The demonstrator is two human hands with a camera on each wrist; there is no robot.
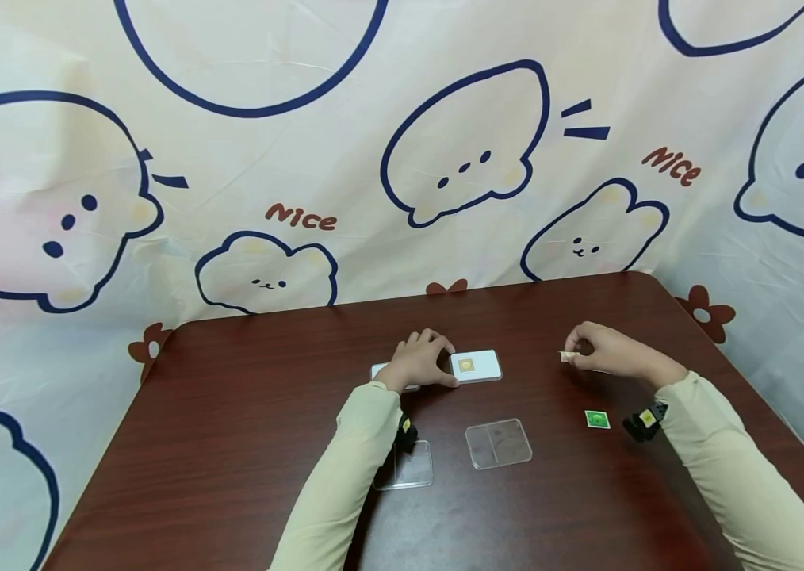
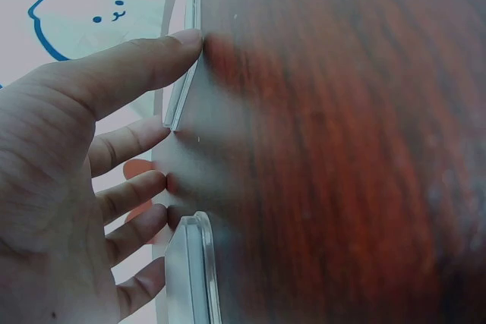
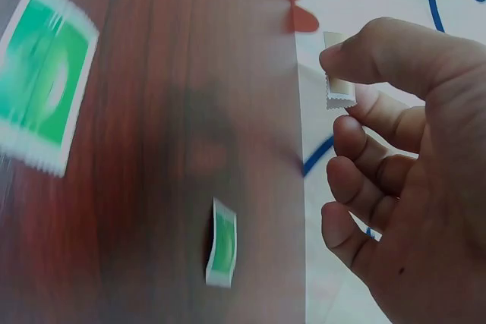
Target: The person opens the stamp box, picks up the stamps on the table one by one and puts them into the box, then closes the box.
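Note:
In the head view my left hand reaches over the table, thumb and index fingertips at the left end of a white flat case bearing a small tan stamp. The left wrist view shows the thumb along that case's edge and the other fingers spread. Partly hidden beneath this hand is a second white case. To the right, my right hand pinches a small pale stamp with a toothed edge between thumb and index finger, raised above the table. Green stamps lie below it.
Two clear plastic covers lie nearer me, one in the middle and one partly behind the left forearm. A green stamp sits by the right wrist. Behind the brown table hangs a patterned cloth.

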